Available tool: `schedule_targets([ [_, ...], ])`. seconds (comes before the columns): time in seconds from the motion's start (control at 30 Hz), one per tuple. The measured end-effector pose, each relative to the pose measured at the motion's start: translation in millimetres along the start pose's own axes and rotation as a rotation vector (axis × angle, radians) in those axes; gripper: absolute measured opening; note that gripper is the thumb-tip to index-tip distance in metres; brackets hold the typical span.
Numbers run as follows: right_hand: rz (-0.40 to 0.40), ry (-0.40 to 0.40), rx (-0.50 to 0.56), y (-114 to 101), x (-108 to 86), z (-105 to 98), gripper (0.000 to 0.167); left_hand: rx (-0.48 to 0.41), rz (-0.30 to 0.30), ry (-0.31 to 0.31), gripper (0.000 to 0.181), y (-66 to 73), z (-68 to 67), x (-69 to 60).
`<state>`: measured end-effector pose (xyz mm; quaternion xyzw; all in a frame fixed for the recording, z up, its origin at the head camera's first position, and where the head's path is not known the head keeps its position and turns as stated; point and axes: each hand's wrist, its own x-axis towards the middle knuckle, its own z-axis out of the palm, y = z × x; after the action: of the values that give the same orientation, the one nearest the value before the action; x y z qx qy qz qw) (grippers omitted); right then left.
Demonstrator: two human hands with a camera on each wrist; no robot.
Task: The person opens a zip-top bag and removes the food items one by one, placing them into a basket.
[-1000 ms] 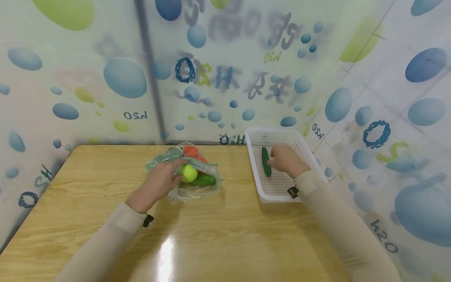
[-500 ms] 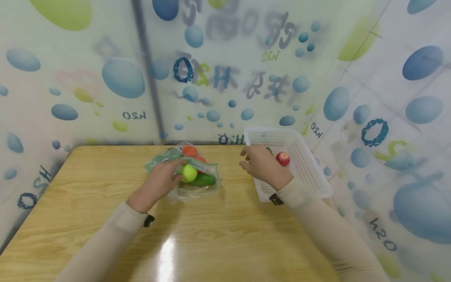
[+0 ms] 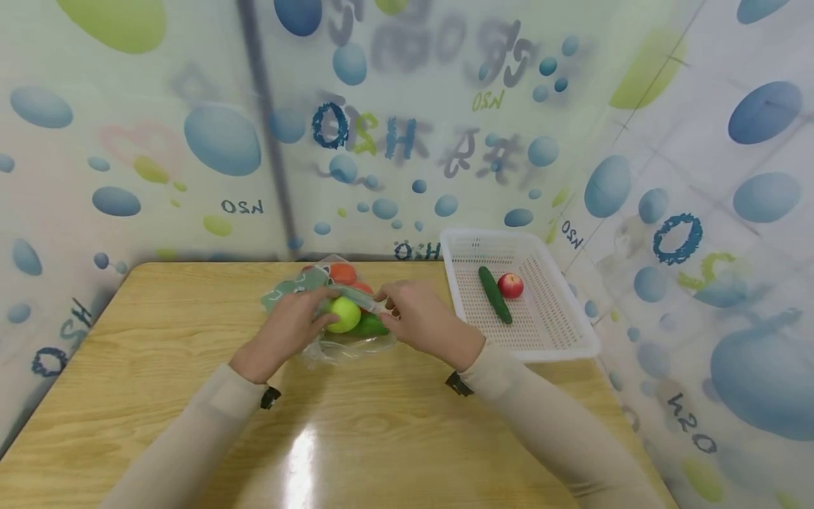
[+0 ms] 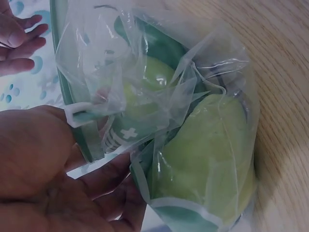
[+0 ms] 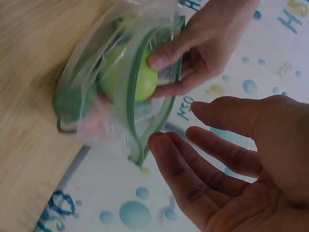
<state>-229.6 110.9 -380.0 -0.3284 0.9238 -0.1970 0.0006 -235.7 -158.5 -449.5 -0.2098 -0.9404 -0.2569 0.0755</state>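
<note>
A clear bag with green edging (image 3: 352,348) lies at the table's back, left of centre. Inside show a round yellow-green fruit (image 3: 345,314), a green vegetable (image 3: 372,326) and orange-red ones (image 3: 343,273). My left hand (image 3: 286,329) grips the bag's rim on its left side, thumb beside the round fruit (image 5: 145,82). Through the left wrist view, a pale green fruit (image 4: 203,154) shows under the film. My right hand (image 3: 435,322) is at the bag's right edge; its fingers are parted and hold nothing, the fingertips close to the green rim (image 5: 129,96). Whether they touch it, I cannot tell.
Right of the bag, a white perforated basket (image 3: 467,339) stands on the wooden table (image 3: 369,424). It holds a cucumber (image 3: 494,295) and a red apple (image 3: 511,285), side by side. A patterned wall covering (image 3: 394,191) rises behind the table.
My right hand has moved left from the basket to the bag's right edge, uncovering the apple and cucumber in the basket. My left hand has stayed on the bag.
</note>
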Motion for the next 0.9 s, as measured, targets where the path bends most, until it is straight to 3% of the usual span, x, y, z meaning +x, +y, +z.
schedule_targets([
  [0.2,-0.049,-0.031,-0.036,-7,8.3,25,0.034,0.016,-0.003,-0.014,0.047,1.8,1.4,1.9],
  [0.63,0.021,-0.068,-0.102,-9,26.4,62,0.067,0.017,-0.023,-0.027,0.042,1.8,3.5,3.4],
  [0.9,0.048,-0.024,-0.119,-13,32.7,74,0.076,0.03,-0.025,-0.025,0.039,4.3,2.4,3.2],
])
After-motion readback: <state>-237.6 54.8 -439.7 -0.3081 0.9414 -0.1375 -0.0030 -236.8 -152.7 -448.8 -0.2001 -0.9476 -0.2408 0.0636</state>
